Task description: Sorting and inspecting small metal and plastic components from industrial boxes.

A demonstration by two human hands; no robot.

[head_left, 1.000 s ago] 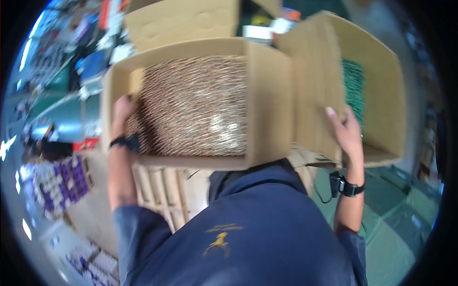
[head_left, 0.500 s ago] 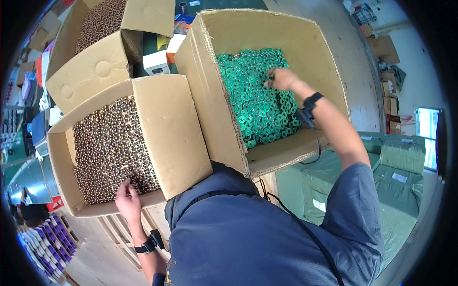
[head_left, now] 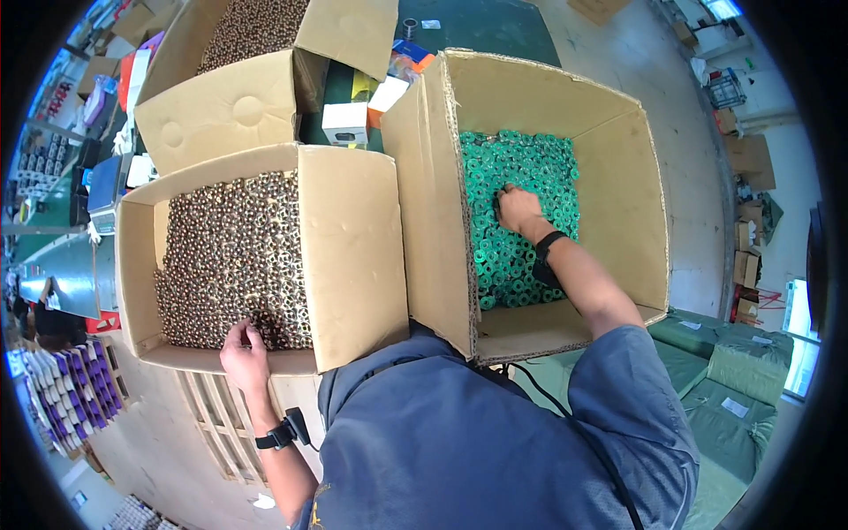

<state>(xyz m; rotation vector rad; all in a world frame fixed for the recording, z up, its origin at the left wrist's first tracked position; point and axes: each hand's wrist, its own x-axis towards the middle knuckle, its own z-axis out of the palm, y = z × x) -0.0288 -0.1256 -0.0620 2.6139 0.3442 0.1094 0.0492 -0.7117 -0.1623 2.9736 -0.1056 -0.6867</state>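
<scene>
My left hand (head_left: 245, 355) is at the near edge of a heap of small round bronze-coloured metal parts (head_left: 225, 256) in the left cardboard box (head_left: 141, 265). Its fingers are drawn together beside a dark hollow in the heap; what they hold, if anything, cannot be made out. Inside the taller right cardboard box (head_left: 609, 177), my right hand (head_left: 521, 210) reaches down onto a heap of small green ring-shaped parts (head_left: 548, 168). Its fingers curl together against the parts, their tips partly hidden, and any part between them is too small to tell. Black straps circle both wrists.
An upright flap (head_left: 358, 256) of the left box stands between the two heaps. Behind is another cardboard box (head_left: 216, 110) of brown parts. A small white box (head_left: 344, 122) sits on the green table. Green wrapped bales (head_left: 733, 389) lie at right; a wooden pallet (head_left: 216, 424) is below left.
The whole view has shifted, with the boxes now lower and further right. My right hand has moved left across the green parts; my left hand stays at the bronze heap's near edge.
</scene>
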